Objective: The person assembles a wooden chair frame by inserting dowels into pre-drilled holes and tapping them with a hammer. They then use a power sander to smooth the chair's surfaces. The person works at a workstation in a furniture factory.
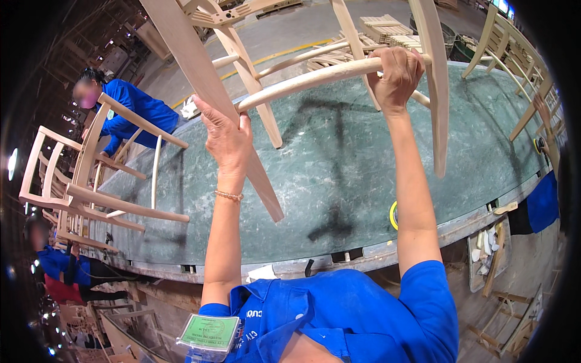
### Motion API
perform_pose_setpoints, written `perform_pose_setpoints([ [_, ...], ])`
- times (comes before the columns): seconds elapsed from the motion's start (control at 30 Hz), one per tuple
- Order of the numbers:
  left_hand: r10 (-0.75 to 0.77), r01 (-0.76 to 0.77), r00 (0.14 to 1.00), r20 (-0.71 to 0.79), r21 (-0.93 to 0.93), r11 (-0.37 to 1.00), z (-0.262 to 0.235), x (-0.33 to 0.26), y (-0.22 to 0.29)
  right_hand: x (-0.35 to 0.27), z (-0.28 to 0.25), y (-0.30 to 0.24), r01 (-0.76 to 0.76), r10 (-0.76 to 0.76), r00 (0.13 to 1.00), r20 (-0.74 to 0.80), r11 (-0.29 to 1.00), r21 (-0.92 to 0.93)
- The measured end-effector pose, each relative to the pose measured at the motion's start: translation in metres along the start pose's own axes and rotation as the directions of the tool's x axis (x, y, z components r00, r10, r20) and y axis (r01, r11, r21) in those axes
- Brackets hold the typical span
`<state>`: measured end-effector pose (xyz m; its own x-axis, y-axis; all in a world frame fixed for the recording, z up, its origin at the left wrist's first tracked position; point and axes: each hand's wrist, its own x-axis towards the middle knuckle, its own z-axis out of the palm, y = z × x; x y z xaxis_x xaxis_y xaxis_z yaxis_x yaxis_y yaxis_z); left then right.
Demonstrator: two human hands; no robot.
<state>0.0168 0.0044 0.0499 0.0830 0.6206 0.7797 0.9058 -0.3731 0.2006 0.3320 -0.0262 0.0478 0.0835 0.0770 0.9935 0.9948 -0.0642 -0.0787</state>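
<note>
One long green table (363,175) fills most of the view, its worn top curving away under the fisheye lens, with dark spray marks across its middle. Above it hangs the next largest thing, an unfinished pale wooden chair frame (242,66), lifted clear of the table with its legs slanting down toward the surface; it seems held up like this so its rails and legs can be turned and looked over from below. A second chair frame (91,187) of the same bare wood stands on the table's left end, beside a co-worker in a blue jacket (136,112) who leans over it. More frames crowd the far right edge (520,66), where another person's hand works with a small tool, too small to make out.

The person's arms both reach up and forward, elbows nearly straight. The right hand (396,75) is clenched over the long rounded rail (315,77), fingers wrapped from above, carrying much of the weight. The left hand (227,136) grips where that rail meets the wide flat leg, thumb pressed against the leg, steadying the frame. A thin bead bracelet (229,195) sits at the left wrist, and a green badge (210,333) hangs on the blue shirt below.
</note>
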Motion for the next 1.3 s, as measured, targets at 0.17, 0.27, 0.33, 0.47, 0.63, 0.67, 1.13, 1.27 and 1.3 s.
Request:
perform_pose_setpoints([
  [0.17,0.041,-0.040,0.998,-0.047,0.011,0.999,0.003,-0.004,-0.001,-0.001,-0.001,0.000,0.001,-0.001,1.000,-0.015,1.000,0.017],
  [0.27,0.023,-0.025,0.999,-0.034,-0.049,0.999,0.001,-0.007,0.002,-0.003,-0.002,0.001,0.012,-0.012,0.999,-0.031,1.000,0.002],
  [0.33,0.029,-0.032,0.999,-0.035,-0.118,0.993,-0.003,-0.010,0.001,-0.003,-0.002,0.001,0.011,-0.011,0.999,-0.038,1.000,0.009],
  [0.47,-0.016,-0.039,0.985,-0.169,-0.320,0.947,0.005,-0.022,-0.001,-0.004,-0.001,0.001,0.016,-0.015,0.999,-0.030,1.000,0.011],
  [0.63,-0.304,0.471,0.873,0.381,-0.820,0.325,0.006,-0.024,-0.002,-0.002,0.000,0.002,0.022,-0.022,0.998,-0.053,1.000,0.004],
  [0.67,-0.297,0.473,0.874,0.386,-0.816,0.331,0.007,-0.021,-0.003,0.000,0.001,0.002,0.027,-0.027,0.998,-0.061,1.000,-0.001],
  [1.13,-0.377,0.628,0.778,0.502,-0.636,0.450,0.031,-0.052,-0.021,0.048,0.053,0.001,0.022,-0.022,0.969,0.245,1.000,0.002],
  [1.27,-0.379,0.611,0.792,0.479,-0.633,0.476,0.035,-0.053,-0.030,0.060,0.072,-0.008,0.015,-0.021,0.974,0.225,0.999,0.029],
  [1.3,-0.381,0.610,0.792,0.476,-0.635,0.475,0.035,-0.050,-0.030,0.062,0.077,-0.008,0.009,-0.017,0.976,0.215,0.999,0.037],
])
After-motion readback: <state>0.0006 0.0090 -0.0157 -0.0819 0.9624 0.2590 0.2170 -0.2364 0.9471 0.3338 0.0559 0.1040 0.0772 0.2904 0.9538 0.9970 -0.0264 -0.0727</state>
